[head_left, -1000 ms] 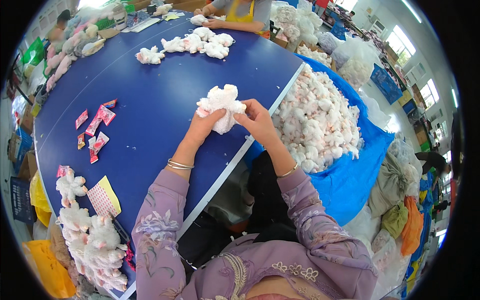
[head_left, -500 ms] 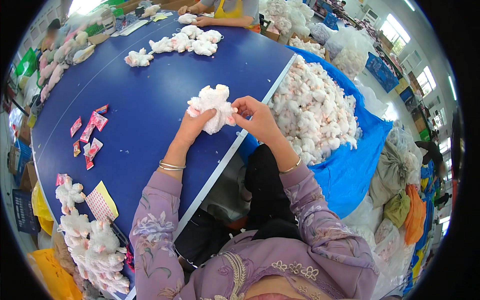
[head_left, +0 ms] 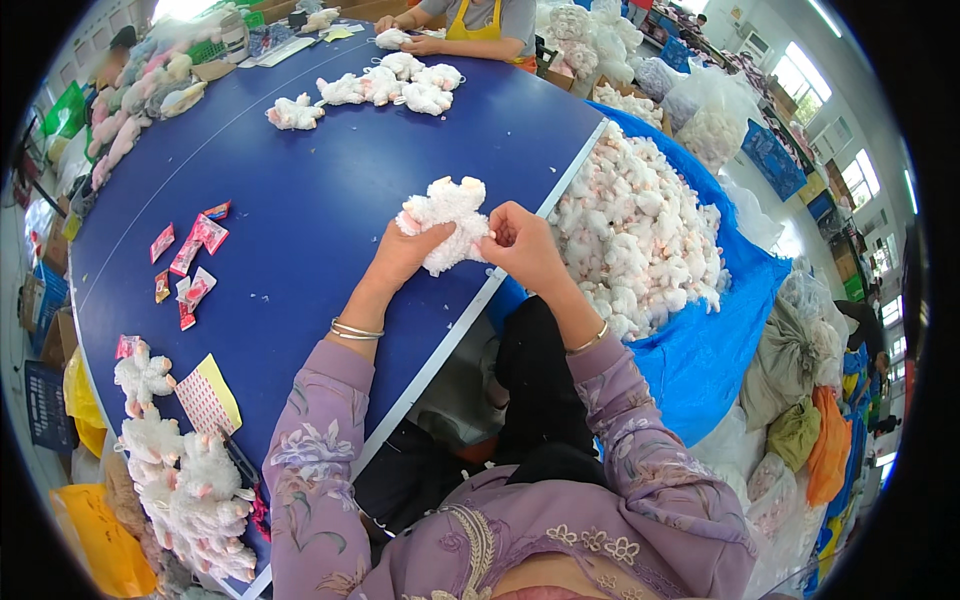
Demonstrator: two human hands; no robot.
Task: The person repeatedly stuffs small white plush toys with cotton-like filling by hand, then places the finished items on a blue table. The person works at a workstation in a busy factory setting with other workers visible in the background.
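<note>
Over the blue table (head_left: 330,230), near its right edge, I hold a small white fluffy plush toy (head_left: 447,208) with pinkish and cream tips. My left hand (head_left: 408,250) is closed round its left and lower side, the thumb pressed across the fur. At the toy's right side, my right hand (head_left: 522,245) pinches a pink part of it between thumb and fingertips; the exact spot is hidden by the fingers.
Several finished-looking plush toys (head_left: 200,490) lie at the lower left beside a sticker sheet (head_left: 210,395). Small pink packets (head_left: 205,235) are scattered left. A blue sheet (head_left: 700,370) holds a heap of white plush pieces (head_left: 640,230) at right. Across the table sits a person in a yellow apron (head_left: 472,22).
The view has shifted slightly, so most things sit a little further right. My right fingers have drawn in closer on the toy's side; my left hand keeps its hold.
</note>
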